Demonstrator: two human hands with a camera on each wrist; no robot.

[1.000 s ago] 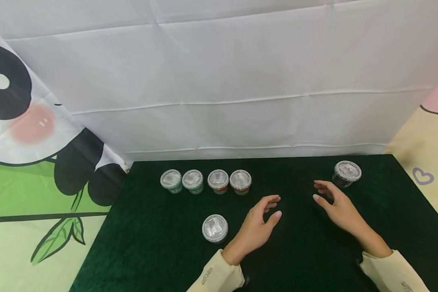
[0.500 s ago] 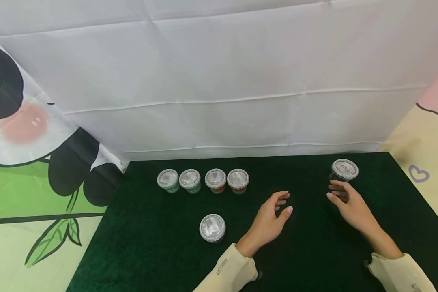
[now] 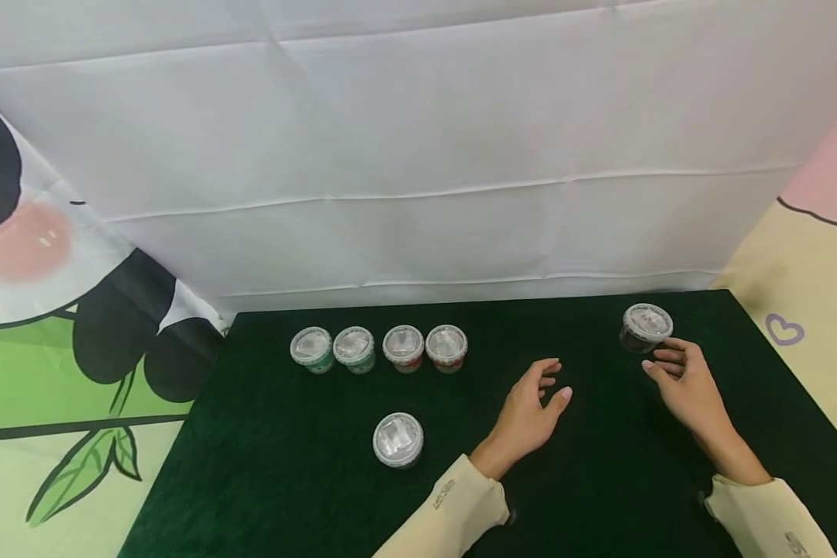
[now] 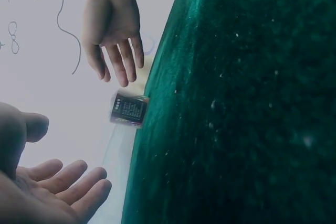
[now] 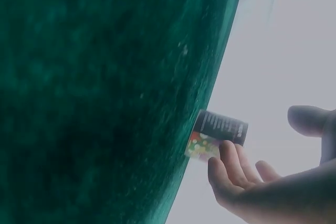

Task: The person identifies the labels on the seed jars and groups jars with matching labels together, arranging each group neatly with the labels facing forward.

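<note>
A small lidded tub point(image 3: 645, 327) with dark contents stands at the far right of the table, a black printed label point(image 5: 220, 125) on its side. Close beside its near right side is my right hand point(image 3: 690, 384), thumb and fingers apart and not closed round it; whether the fingertips touch it I cannot tell. My left hand point(image 3: 528, 415) hovers over the middle of the table, fingers loosely bent and holding nothing. Left of that hand is another clear-lidded tub point(image 3: 398, 440), its contents hidden from above.
Along the back stand two tubs with green contents point(image 3: 354, 349) and two with red contents point(image 3: 447, 348). Dark green cloth covers the table point(image 3: 265, 465). A white fabric sheet point(image 3: 418, 155) rises behind its far edge.
My right hand has moved right, round to the tub's near right side. My left hand has shifted slightly right. The camera view has turned a little to the right.
</note>
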